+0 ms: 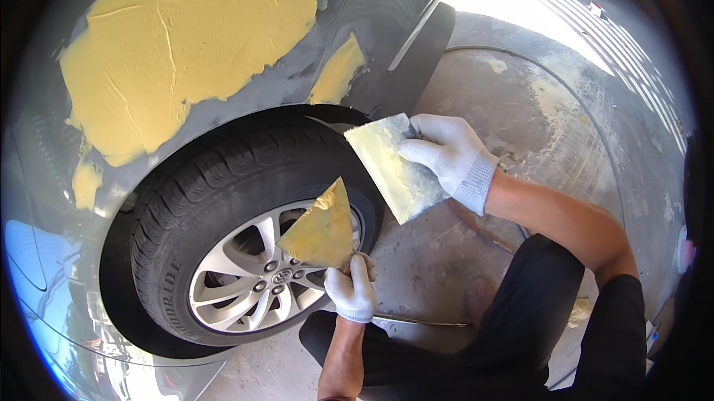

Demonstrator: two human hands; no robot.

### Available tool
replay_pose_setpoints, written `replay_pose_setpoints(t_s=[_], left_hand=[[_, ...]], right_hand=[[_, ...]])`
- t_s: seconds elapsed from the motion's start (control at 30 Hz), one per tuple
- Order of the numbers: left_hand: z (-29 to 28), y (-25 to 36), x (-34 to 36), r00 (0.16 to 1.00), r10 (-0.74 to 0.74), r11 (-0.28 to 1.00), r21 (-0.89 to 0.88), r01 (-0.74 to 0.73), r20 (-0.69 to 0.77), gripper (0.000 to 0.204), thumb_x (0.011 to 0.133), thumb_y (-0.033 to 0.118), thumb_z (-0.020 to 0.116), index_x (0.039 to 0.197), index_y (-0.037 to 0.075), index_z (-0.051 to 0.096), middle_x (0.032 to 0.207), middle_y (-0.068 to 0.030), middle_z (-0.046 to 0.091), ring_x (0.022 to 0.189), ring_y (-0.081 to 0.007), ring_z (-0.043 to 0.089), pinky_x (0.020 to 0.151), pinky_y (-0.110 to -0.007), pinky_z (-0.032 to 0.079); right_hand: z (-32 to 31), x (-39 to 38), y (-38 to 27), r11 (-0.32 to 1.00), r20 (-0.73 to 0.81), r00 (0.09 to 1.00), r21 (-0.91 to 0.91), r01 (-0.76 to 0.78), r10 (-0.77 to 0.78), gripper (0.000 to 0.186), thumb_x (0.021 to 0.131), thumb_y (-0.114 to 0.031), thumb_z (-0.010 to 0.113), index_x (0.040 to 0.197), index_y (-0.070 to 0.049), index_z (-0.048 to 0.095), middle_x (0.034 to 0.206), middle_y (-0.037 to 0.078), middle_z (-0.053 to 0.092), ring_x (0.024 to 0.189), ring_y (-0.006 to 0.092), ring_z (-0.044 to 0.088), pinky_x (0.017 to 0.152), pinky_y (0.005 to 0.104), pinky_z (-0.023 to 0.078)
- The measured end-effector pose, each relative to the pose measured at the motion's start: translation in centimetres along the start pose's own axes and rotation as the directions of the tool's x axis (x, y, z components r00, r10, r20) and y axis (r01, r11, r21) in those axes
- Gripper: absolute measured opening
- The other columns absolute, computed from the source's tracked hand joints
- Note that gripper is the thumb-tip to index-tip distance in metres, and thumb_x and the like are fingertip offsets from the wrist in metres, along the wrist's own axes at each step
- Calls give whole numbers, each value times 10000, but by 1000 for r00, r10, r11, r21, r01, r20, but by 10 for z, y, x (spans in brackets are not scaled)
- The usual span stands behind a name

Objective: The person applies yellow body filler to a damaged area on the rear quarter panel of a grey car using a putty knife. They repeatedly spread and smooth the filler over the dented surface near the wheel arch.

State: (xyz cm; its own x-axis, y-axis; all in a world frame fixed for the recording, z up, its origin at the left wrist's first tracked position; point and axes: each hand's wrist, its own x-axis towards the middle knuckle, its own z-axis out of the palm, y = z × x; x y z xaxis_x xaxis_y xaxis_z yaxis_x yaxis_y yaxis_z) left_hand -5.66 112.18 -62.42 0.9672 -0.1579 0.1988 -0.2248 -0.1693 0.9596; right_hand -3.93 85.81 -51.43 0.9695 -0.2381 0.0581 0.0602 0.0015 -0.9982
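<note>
Filler point(186, 37), yellow and ridged, is spread over the dark car panel point(245, 107) at far left, above the tyre point(201, 193) and its silver wheel point(249, 275). Near the wheel, a small yellow-smeared spreader point(320, 230) is gripped at its lower corner by the gloved left hand point(351, 289). To the right, a wider spreader point(394, 167) coated with pale filler is clasped along its edge by the gloved right hand point(450, 156), over the dusty concrete floor point(550, 126).
</note>
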Motion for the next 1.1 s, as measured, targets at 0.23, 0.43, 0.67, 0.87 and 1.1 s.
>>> replay_pose_setpoints(t_s=[0.23, 0.43, 0.67, 0.87, 1.1], left_hand=[[1, -6, 6, 959, 275, 908, 345, -236, -68, 207, 986, -51, 540, 1164, -102, 631, 969, -161, 700, 794, -191, 690, 731, -312, 555], [-2, -26, 11, 886, 464, 786, 452, -422, 21, 391, 896, 21, 737, 1274, -38, 660, 1159, -192, 748, 1047, -311, 746, 905, -350, 582], [-3, -29, 22, 838, 511, 637, 571, -518, 189, 551, 824, 152, 845, 1312, -10, 646, 1063, -178, 740, 891, -347, 765, 739, -381, 619], [-8, -55, 18, 867, 469, 631, 622, -464, 170, 812, 767, 194, 872, 1436, -79, 501, 1000, -217, 702, 783, -396, 723, 649, -443, 602], [-9, -52, 15, 858, 445, 589, 638, -496, 256, 635, 816, 135, 789, 1395, -7, 571, 966, -214, 702, 779, -417, 721, 656, -455, 598]], right_hand=[[33, -23, 15, 970, 181, 970, 148, -191, 163, 235, 958, -119, 682, 1132, 32, 729, 962, 93, 754, 867, 124, 704, 784, 301, 579], [40, -28, 3, 895, 357, 885, 215, -390, 299, 207, 965, -102, 690, 1104, 37, 754, 982, 99, 760, 889, 139, 709, 782, 303, 587], [34, -25, 13, 928, 328, 914, 201, -313, 237, 214, 959, -110, 691, 1115, 8, 779, 970, 80, 773, 842, 122, 715, 722, 298, 598], [23, -26, 19, 932, 343, 905, 167, -323, 252, 209, 958, -107, 696, 1120, -2, 778, 968, 75, 772, 825, 121, 717, 684, 300, 595], [12, -24, 0, 981, 347, 934, 138, -133, 78, 218, 958, -122, 707, 1114, 20, 763, 925, 52, 758, 796, 80, 674, 723, 251, 558]])
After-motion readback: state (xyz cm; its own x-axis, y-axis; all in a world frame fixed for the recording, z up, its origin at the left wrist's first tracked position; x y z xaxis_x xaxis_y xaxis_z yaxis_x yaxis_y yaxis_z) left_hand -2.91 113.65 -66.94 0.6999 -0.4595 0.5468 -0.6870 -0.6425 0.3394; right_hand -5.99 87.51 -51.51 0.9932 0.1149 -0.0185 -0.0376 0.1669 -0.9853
